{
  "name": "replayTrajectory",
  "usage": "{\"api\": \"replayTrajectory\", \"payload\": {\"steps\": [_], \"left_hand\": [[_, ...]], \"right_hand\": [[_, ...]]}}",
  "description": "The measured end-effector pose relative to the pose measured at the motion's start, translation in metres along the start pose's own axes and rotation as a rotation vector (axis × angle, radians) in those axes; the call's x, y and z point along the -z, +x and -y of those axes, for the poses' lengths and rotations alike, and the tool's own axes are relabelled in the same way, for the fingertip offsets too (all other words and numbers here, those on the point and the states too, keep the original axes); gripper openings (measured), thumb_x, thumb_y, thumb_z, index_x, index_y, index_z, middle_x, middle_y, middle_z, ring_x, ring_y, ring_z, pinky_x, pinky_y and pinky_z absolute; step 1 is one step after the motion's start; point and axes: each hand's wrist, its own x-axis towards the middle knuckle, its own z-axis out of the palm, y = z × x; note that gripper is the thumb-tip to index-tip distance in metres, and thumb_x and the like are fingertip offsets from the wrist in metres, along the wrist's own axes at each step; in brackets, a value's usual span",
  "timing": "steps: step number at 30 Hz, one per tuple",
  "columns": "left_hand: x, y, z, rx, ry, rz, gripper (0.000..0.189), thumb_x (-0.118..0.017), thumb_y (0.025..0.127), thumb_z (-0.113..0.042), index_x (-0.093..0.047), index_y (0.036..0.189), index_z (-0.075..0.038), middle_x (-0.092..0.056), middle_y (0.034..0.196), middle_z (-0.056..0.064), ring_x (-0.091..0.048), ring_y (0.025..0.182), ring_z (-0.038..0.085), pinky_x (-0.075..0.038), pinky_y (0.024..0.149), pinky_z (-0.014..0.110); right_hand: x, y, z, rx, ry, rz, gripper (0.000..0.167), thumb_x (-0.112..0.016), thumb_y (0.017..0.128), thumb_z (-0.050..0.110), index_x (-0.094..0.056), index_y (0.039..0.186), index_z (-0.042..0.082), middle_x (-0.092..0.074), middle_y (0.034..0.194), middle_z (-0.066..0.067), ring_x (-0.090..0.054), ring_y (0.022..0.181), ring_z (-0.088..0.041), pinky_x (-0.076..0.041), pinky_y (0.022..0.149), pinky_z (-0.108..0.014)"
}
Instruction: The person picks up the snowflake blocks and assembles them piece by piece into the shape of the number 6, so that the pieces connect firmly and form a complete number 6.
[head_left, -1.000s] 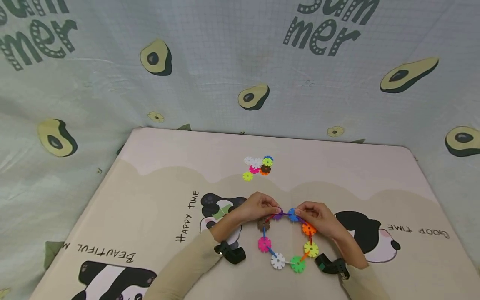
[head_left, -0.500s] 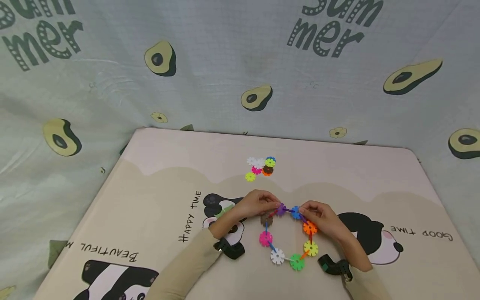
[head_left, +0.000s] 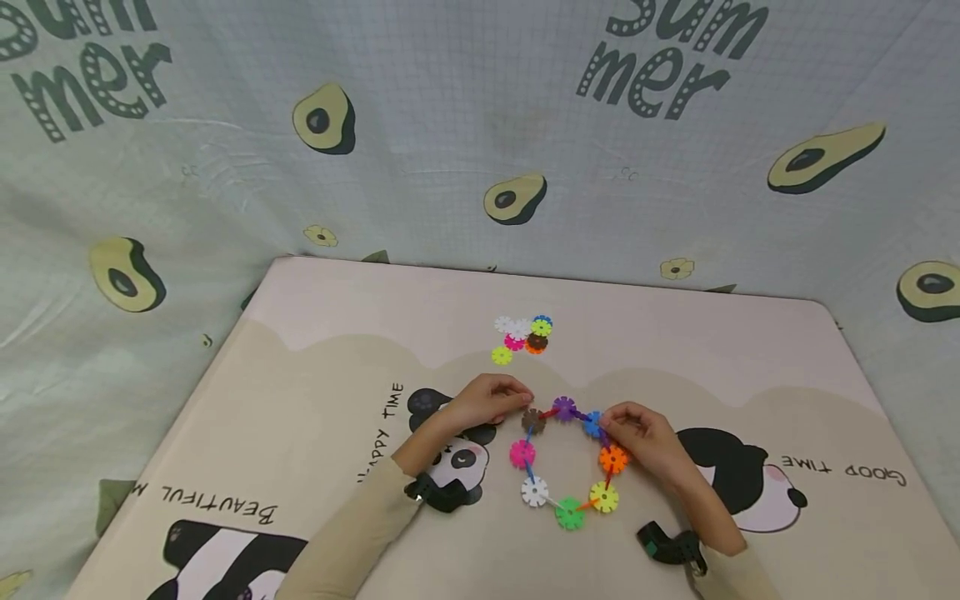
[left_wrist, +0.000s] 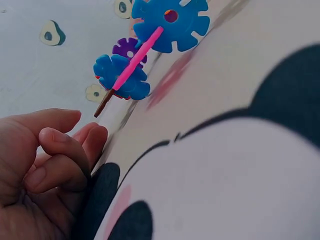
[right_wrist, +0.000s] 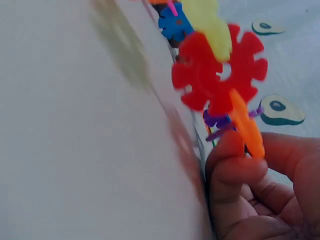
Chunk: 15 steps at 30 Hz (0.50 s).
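Note:
A ring of interlocking plastic snowflake discs (head_left: 570, 514) in many colours hangs from my right hand (head_left: 641, 435) in the head view. The thumb and fingertips of that hand pinch it at the blue disc (head_left: 593, 423), which they partly cover. Beside it in the ring are an orange disc (head_left: 613, 458) and a purple disc (head_left: 565, 408). My left hand (head_left: 491, 400) is just left of the brown disc (head_left: 533, 421), holding nothing. Its fingers are loosely curled in the left wrist view, with a small gap to the nearest disc. A red disc (right_wrist: 220, 75) stands face-on in the right wrist view.
Farther back on the table lies a small pile of loose snowflake discs (head_left: 517, 329). The table cover (head_left: 337, 350) carries panda prints and lettering. Its far edge meets a hanging cloth (head_left: 420, 125) printed with avocados.
My left hand has let go of the ring near the purple disc and moved left. The ring's lower part has swung left, while my right hand keeps its pinch on it.

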Motion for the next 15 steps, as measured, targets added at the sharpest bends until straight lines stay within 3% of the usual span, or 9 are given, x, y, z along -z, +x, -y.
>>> {"api": "replayTrajectory", "payload": {"steps": [6,10,13,15], "left_hand": [[0.009,-0.005,0.001,-0.047,0.024,-0.045,0.024,-0.061,0.097,-0.020,-0.069,0.108,0.000,-0.057,0.070,-0.001,-0.040,0.049,0.008,-0.032,0.047,0.020],[0.007,-0.011,0.004,-0.093,0.071,-0.091,0.023,-0.059,0.098,-0.020,-0.070,0.101,-0.001,-0.066,0.078,0.002,-0.042,0.049,0.007,-0.034,0.047,0.019],[0.002,-0.014,0.007,-0.102,0.086,-0.077,0.023,-0.059,0.098,-0.021,-0.071,0.099,-0.001,-0.068,0.080,0.003,-0.042,0.049,0.007,-0.035,0.047,0.019],[0.000,-0.015,0.007,-0.098,0.089,-0.056,0.024,-0.059,0.098,-0.022,-0.071,0.100,-0.001,-0.068,0.079,0.003,-0.043,0.049,0.007,-0.035,0.047,0.019]], "right_hand": [[0.002,0.003,0.006,0.038,-0.092,0.091,0.021,-0.064,0.095,0.016,-0.063,0.099,-0.005,-0.060,0.072,-0.001,-0.053,0.060,-0.007,-0.044,0.058,-0.022],[0.007,0.007,0.008,0.058,-0.075,0.219,0.022,-0.062,0.097,0.016,-0.061,0.098,-0.006,-0.061,0.070,-0.005,-0.055,0.055,-0.010,-0.048,0.055,-0.024],[0.012,0.010,0.010,0.060,-0.095,0.291,0.022,-0.061,0.097,0.016,-0.061,0.094,-0.006,-0.060,0.065,-0.008,-0.054,0.050,-0.012,-0.047,0.049,-0.025],[0.016,0.014,0.012,0.072,-0.151,0.287,0.022,-0.061,0.097,0.017,-0.061,0.090,-0.004,-0.058,0.061,-0.007,-0.052,0.049,-0.012,-0.043,0.047,-0.023]]}}
